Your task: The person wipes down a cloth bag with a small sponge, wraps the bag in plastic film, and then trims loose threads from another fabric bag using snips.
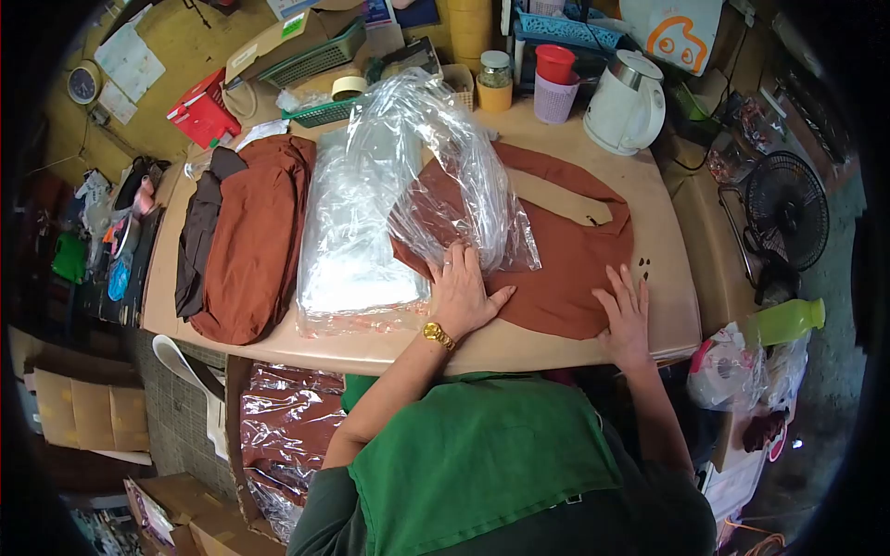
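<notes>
A rust-brown garment (565, 287) lies flat on the table in front of me, with a tan strip (565, 201) across its upper part. A crumpled clear plastic bag (464, 176) covers its left side. My left hand (459, 294) rests flat, fingers stretched out, at the bag's lower edge where it meets the garment; a gold watch (438, 335) is on that wrist. At the garment's lower right edge, my right hand (625, 320) touches the cloth with its fingers spread. A stack of clear plastic bags (352, 250) lies left of the garment.
Folded brown garments (255, 241) lie at the table's left. Along the back stand a white kettle (626, 102), a lilac cup (555, 98), a jar (495, 82) and a green basket (320, 115). Below the table, an open box holds plastic-wrapped garments (287, 417). A black fan (785, 211) stands right.
</notes>
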The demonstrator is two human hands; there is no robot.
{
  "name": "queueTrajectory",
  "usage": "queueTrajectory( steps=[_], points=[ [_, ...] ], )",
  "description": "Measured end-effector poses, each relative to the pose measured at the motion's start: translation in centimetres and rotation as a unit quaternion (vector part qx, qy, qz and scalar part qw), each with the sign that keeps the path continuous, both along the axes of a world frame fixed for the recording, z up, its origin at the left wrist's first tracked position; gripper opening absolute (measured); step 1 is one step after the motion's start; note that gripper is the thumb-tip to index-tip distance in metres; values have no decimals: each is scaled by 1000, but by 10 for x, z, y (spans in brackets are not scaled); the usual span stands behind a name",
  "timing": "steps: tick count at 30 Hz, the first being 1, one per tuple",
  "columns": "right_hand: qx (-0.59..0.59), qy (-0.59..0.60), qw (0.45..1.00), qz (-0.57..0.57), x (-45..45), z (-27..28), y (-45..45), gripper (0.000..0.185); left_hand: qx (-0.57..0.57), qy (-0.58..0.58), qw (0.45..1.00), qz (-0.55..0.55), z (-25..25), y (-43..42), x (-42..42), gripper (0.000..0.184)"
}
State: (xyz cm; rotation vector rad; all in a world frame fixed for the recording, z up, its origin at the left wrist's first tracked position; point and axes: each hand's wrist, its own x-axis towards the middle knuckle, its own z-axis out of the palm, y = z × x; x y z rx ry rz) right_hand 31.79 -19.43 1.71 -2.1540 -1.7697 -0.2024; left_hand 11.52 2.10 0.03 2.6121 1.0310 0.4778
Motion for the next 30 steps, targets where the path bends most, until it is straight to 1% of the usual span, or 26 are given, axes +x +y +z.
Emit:
queueTrajectory(
  steps=[1,2,4,5,6,7,8,9,10,11,13,14,15,16,17,19,20,22,23,24,25,26,27,28,29,30],
  points=[
    [13,-37,999,-18,1,-3,9,49,-4,-2,1000,-2,0,1,-1,93],
    [15,-38,999,-16,3,-2,17,49,-8,-4,1000,-3,0,1,-1,96],
    [89,-31,995,44,4,0,33,42,6,-15,1000,-7,-4,1,-3,98],
    [93,-31,994,46,5,4,42,42,18,-28,999,-13,-5,2,-5,99],
    [155,33,982,99,6,10,53,35,22,-30,999,-9,-3,3,-7,99],
    [213,99,960,151,2,24,66,29,12,-29,999,-32,-1,1,-11,93],
    [214,99,960,154,-3,45,76,29,0,-27,998,-56,-1,-3,-15,87],
    [202,60,958,196,-20,89,89,25,0,-28,998,-54,-15,-3,-19,87],
    [189,21,953,235,-34,117,103,20,-82,-82,982,-151,-38,0,-25,85],
    [189,20,954,234,-42,128,118,20,-158,-110,966,-170,-28,-6,-38,78],
    [-22,41,966,253,-47,144,147,25,-309,-165,917,-193,-6,-18,-64,67],
    [-20,39,966,253,-41,144,161,25,-287,-191,925,-159,-4,-15,-87,62],
    [-103,68,957,261,-36,135,180,22,-264,-217,932,-124,-3,-12,-111,56],
    [-185,96,940,269,-32,124,198,21,-118,-232,959,-107,-4,-4,-136,50],
    [-182,95,940,272,-27,109,214,21,-99,-227,967,-65,-2,4,-160,49],
    [-210,235,893,323,-16,71,238,25,-65,-179,982,10,10,8,-198,49],
    [-208,233,892,327,-15,54,246,25,-25,-191,981,39,3,11,-215,47],
    [-199,278,900,271,-21,28,253,28,39,-127,986,100,9,11,-241,43],
    [-197,278,899,275,-26,17,252,28,68,-85,984,140,16,9,-250,43],
    [-97,155,943,279,-34,11,247,27,70,-85,984,142,19,10,-259,43],
    [6,28,961,273,-38,8,244,26,-7,-147,983,111,22,11,-268,38],
    [-72,49,962,260,-41,7,246,24,-86,-208,971,81,23,12,-277,33],
    [-74,50,961,262,-41,8,249,24,-87,-208,971,84,18,15,-285,33],
    [-132,74,950,272,-39,11,255,25,-234,-385,889,84,14,20,-291,29],
    [-190,97,936,281,-38,12,259,25,-305,-445,835,107,9,22,-296,25],
    [-191,96,934,286,-39,16,259,25,-369,-511,765,132,8,23,-299,23]
  ],
)
